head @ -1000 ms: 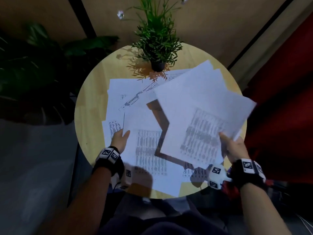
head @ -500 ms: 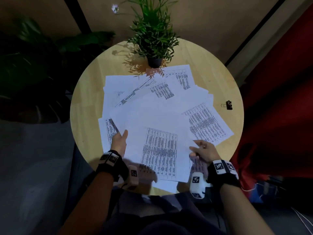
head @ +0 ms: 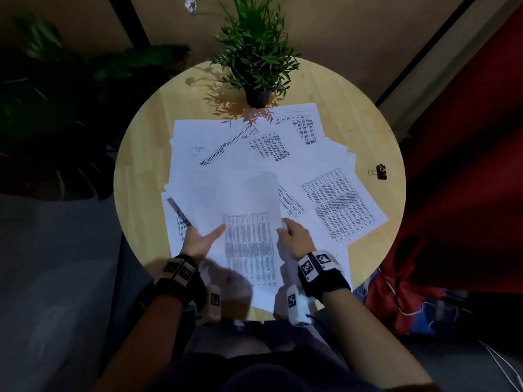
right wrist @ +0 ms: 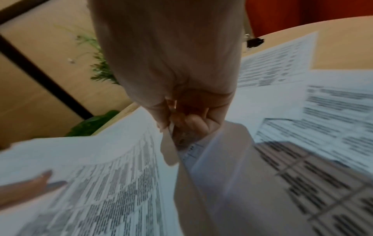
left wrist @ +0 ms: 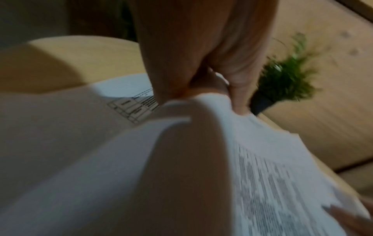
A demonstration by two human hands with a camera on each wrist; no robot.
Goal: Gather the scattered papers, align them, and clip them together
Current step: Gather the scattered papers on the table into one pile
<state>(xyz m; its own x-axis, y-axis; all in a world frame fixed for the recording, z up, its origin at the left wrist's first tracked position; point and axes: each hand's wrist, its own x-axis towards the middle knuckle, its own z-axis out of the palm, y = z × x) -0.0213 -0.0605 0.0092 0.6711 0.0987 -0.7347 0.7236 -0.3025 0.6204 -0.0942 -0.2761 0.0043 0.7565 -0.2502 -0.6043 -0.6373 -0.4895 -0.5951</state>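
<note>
Several white printed papers (head: 339, 205) lie fanned and overlapping on a round wooden table (head: 141, 171). One printed sheet (head: 249, 222) is raised slightly above the pile near the front edge. My left hand (head: 202, 240) pinches its left side, thumb on top and fingers underneath. My right hand (head: 295, 239) pinches its right edge between thumb and curled fingers (right wrist: 193, 121). The left wrist view shows the sheet (left wrist: 272, 183) bowed upward under the left hand (left wrist: 201, 63). A black binder clip (head: 380, 171) lies alone on the bare wood at the right rim, also seen in the right wrist view (right wrist: 254, 42).
A potted green plant (head: 256, 66) stands at the table's far edge, touching the back papers. A red fabric item (head: 467, 165) lies off the right side. Dark leafy plants (head: 42, 108) fill the left. My knees are under the front edge.
My right hand laid down the lifted stack it held at the right, uncovering the binder clip, then moved left. Both hands now hold the top printed sheet near the front.
</note>
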